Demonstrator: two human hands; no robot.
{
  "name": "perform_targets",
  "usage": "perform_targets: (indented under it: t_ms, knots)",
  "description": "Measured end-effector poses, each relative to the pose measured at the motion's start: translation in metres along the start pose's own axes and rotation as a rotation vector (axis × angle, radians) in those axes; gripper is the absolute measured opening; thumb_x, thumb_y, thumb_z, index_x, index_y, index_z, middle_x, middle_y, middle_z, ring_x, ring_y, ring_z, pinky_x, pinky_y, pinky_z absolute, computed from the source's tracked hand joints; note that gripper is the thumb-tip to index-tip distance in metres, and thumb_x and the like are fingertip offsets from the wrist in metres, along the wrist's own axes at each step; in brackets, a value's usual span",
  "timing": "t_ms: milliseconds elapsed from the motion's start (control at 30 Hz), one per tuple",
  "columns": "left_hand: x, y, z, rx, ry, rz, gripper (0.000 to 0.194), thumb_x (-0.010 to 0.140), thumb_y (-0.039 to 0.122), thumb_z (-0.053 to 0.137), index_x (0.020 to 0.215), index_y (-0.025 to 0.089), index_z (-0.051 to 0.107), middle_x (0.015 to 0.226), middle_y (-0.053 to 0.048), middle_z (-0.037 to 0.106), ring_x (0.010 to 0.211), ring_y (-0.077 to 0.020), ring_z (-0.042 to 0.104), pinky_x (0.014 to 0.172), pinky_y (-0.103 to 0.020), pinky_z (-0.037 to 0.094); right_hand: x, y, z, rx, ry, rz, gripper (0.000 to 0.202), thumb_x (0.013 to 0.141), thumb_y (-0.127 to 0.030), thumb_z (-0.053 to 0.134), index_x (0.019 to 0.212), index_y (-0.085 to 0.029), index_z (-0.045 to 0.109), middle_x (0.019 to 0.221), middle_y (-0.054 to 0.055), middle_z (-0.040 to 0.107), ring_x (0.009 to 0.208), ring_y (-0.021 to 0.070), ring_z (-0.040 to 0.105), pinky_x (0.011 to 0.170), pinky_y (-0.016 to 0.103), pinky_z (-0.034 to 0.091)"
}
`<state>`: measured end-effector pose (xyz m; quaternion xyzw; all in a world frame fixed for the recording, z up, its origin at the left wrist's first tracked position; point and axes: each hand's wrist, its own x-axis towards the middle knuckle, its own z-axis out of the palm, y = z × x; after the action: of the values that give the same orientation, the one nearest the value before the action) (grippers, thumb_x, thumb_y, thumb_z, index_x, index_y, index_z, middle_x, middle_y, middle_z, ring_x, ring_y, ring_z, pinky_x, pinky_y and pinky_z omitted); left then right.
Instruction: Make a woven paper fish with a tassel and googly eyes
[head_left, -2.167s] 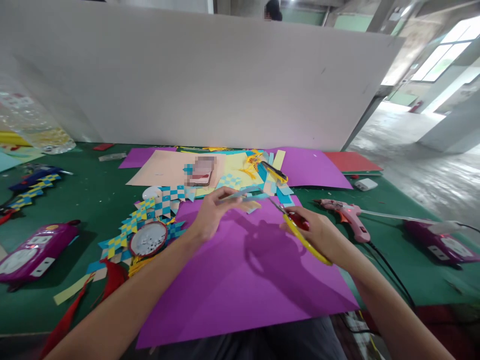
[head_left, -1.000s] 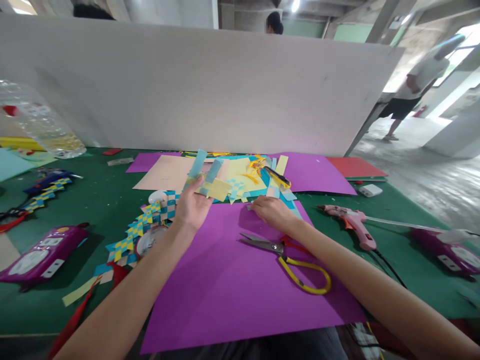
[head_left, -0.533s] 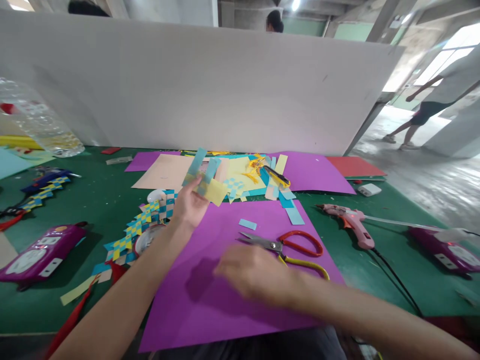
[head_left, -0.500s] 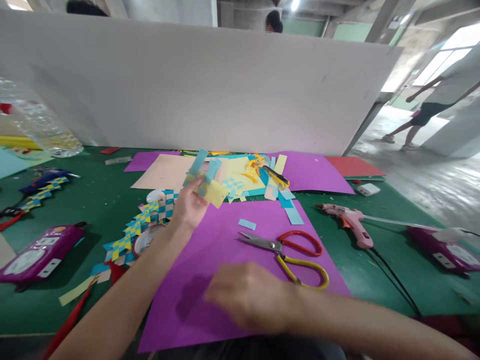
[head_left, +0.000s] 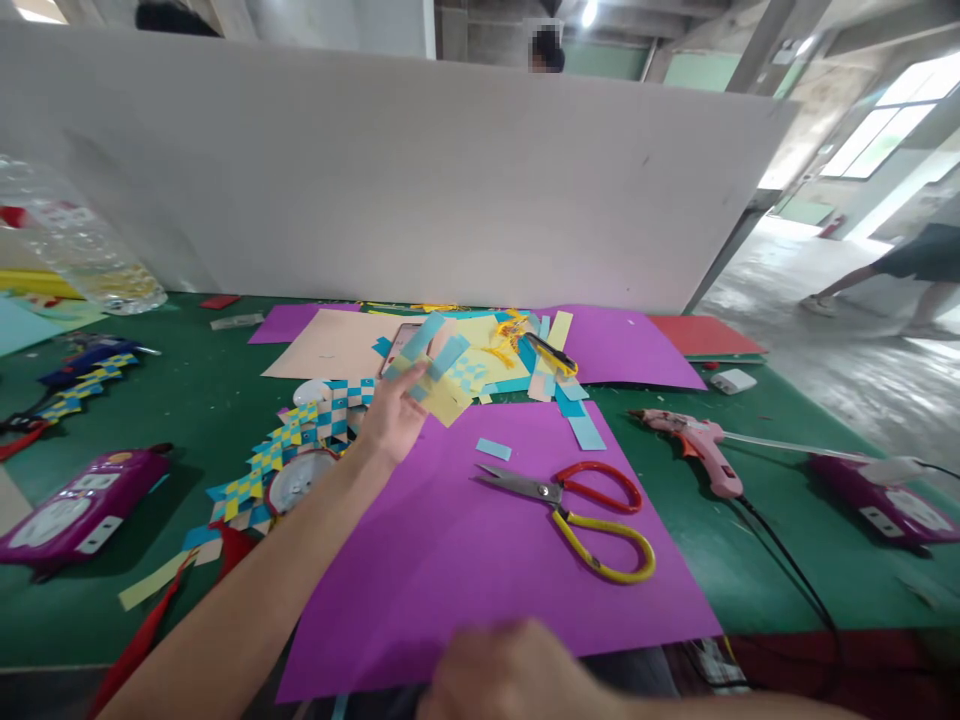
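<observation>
My left hand is pinched on pale yellow and blue paper strips, which it holds up over the far edge of a purple sheet. Smeared by motion, my right hand is low at the sheet's near edge; its fingers cannot be made out. Between the hands, scissors with one red and one yellow handle lie on the sheet, blades pointing left. A small blue paper piece rests just beyond them. Left of my left wrist is a woven blue, yellow and peach paper band, beside a round item.
A pink glue gun with its cord lies on the green table at right. A utility knife sits among paper scraps at the back. Purple power strips flank the workspace. A white partition stands behind; a person's legs show far right.
My left hand has shifted slightly right with the strips, uncovering part of a phone behind it. My right hand has dropped toward the near edge. The person at far right has moved further right.
</observation>
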<state>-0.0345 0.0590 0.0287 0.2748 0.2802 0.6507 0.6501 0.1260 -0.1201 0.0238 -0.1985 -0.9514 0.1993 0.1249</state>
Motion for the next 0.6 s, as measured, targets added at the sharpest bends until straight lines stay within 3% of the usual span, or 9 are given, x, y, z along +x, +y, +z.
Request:
perform_targets:
  t_ms: [33, 100, 167, 267, 333, 467, 600]
  knots:
    - [0.0, 0.0, 0.0, 0.007, -0.001, 0.001, 0.028, 0.073, 0.015, 0.073, 0.1, 0.019, 0.07, 0.096, -0.001, 0.075, 0.097, -0.0207, 0.069, 0.091, -0.034, 0.054, 0.003, 0.015, -0.011, -0.043, 0.007, 0.071, 0.009, 0.085, -0.017, 0.058, 0.089, -0.016, 0.066, 0.08, 0.01, 0.068, 0.07, 0.0207, 0.061, 0.053, 0.03, 0.045]
    - [-0.001, -0.001, 0.002, 0.02, -0.002, 0.006, 0.03, 0.07, 0.016, 0.074, 0.099, 0.019, 0.07, 0.096, -0.002, 0.075, 0.096, -0.0214, 0.069, 0.089, -0.034, 0.055, 0.012, 0.048, -0.034, -0.223, -0.001, 0.428, 0.014, 0.088, -0.015, 0.052, 0.086, -0.015, 0.066, 0.077, 0.008, 0.067, 0.069, 0.0199, 0.06, 0.057, 0.03, 0.043]
    - [-0.003, -0.002, 0.004, 0.039, -0.007, 0.005, 0.031, 0.068, 0.017, 0.076, 0.098, 0.018, 0.071, 0.094, -0.002, 0.076, 0.095, -0.0219, 0.069, 0.086, -0.034, 0.055, 0.021, 0.08, -0.052, -0.315, 0.066, 0.708, 0.02, 0.093, -0.024, 0.047, 0.094, -0.014, 0.065, 0.09, 0.01, 0.067, 0.08, 0.0206, 0.062, 0.065, 0.03, 0.044]
    - [-0.005, -0.004, 0.006, 0.082, -0.034, 0.011, 0.031, 0.067, 0.02, 0.078, 0.097, 0.02, 0.071, 0.096, -0.002, 0.075, 0.096, -0.022, 0.069, 0.083, -0.032, 0.055, 0.031, 0.114, -0.062, -0.347, 0.09, 0.771, 0.027, 0.092, -0.031, 0.052, 0.101, -0.008, 0.063, 0.103, 0.018, 0.064, 0.099, 0.0281, 0.058, 0.075, 0.034, 0.044]
    - [-0.006, -0.004, 0.007, 0.125, -0.084, 0.032, 0.031, 0.067, 0.021, 0.079, 0.097, 0.021, 0.071, 0.099, -0.002, 0.075, 0.099, -0.0217, 0.067, 0.083, -0.031, 0.054, 0.035, 0.124, -0.058, -0.335, 0.087, 0.741, 0.024, 0.091, -0.028, 0.054, 0.098, -0.007, 0.063, 0.104, 0.019, 0.063, 0.104, 0.0284, 0.055, 0.082, 0.035, 0.042]
    - [-0.008, -0.007, 0.007, 0.245, -0.129, 0.066, 0.029, 0.066, 0.023, 0.08, 0.094, 0.021, 0.072, 0.098, -0.003, 0.075, 0.103, -0.0223, 0.065, 0.082, -0.029, 0.053, 0.038, 0.128, -0.049, -0.27, 0.077, 0.67, 0.015, 0.09, -0.021, 0.054, 0.084, -0.013, 0.064, 0.091, 0.011, 0.065, 0.093, 0.0209, 0.057, 0.082, 0.029, 0.04]
    - [-0.008, -0.01, 0.005, 0.37, -0.086, 0.095, 0.029, 0.066, 0.03, 0.08, 0.092, 0.019, 0.073, 0.095, -0.004, 0.075, 0.098, -0.023, 0.067, 0.08, -0.03, 0.052, 0.039, 0.128, -0.045, -0.239, 0.116, 0.658, 0.014, 0.089, -0.016, 0.054, 0.079, -0.014, 0.063, 0.086, 0.009, 0.065, 0.088, 0.0198, 0.058, 0.08, 0.029, 0.04]
